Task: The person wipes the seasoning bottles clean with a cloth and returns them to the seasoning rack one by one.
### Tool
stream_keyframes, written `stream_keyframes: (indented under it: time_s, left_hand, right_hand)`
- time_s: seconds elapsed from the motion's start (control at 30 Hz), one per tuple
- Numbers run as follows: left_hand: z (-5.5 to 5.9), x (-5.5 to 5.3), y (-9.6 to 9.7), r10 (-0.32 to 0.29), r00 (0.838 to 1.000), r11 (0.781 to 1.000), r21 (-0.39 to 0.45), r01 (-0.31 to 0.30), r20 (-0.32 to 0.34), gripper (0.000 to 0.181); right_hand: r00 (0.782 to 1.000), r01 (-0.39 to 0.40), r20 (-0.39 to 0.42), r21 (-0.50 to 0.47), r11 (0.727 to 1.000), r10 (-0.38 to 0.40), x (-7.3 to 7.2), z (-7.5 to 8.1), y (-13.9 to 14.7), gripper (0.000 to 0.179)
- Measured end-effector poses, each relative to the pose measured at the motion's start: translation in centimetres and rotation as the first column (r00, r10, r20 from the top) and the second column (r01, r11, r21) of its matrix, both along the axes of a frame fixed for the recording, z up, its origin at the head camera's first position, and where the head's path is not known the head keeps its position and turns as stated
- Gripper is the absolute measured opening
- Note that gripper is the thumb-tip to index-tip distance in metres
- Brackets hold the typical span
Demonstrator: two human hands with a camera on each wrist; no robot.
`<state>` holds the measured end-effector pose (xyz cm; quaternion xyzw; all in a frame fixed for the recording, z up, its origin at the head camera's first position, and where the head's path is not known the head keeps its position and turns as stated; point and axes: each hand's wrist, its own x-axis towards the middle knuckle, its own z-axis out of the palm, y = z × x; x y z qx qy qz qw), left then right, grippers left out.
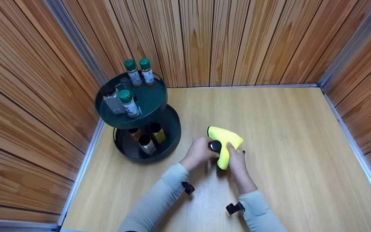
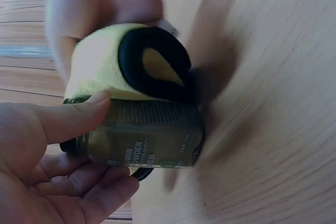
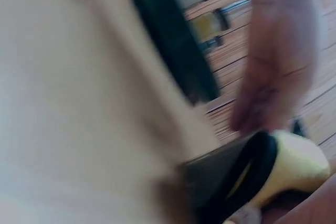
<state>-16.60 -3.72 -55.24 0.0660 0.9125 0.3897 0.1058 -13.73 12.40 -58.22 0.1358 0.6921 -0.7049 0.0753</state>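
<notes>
My left hand point(image 1: 199, 151) holds a spice jar with a black cap point(image 1: 215, 146) between thumb and fingers. In the left wrist view the jar point(image 2: 144, 137) lies tilted on its side, its label reading partly "POWDER", with brownish contents. A yellow cloth with black edging point(image 1: 224, 137) wraps against the jar's side. My right hand point(image 1: 236, 161) grips the cloth, thumb on top; its other fingers are mostly hidden by the cloth. In the right wrist view the jar's end point(image 3: 215, 169) sticks out beside the cloth point(image 3: 296, 161).
A dark green two-tier round rack stands to the left. Its upper tray point(image 1: 151, 100) bears green-capped jars point(image 1: 129, 103) and a larger dark-capped jar point(image 1: 114, 102). Black-capped jars point(image 1: 147, 145) stand on the lower tray point(image 1: 173, 129). Wood-panelled walls point(image 1: 195, 42) enclose the table point(image 1: 285, 135).
</notes>
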Motion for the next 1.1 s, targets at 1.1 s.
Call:
stream_keyframes:
  time_s: [1.1]
  left_hand:
    - [0.2,-0.1,0.0,0.003,1.000,0.999,-0.042,-0.004,-0.018,0.039]
  right_hand:
    - [1.000,0.000,-0.014,-0.074,0.997,-0.001,0.2,0.4,0.9,0.043]
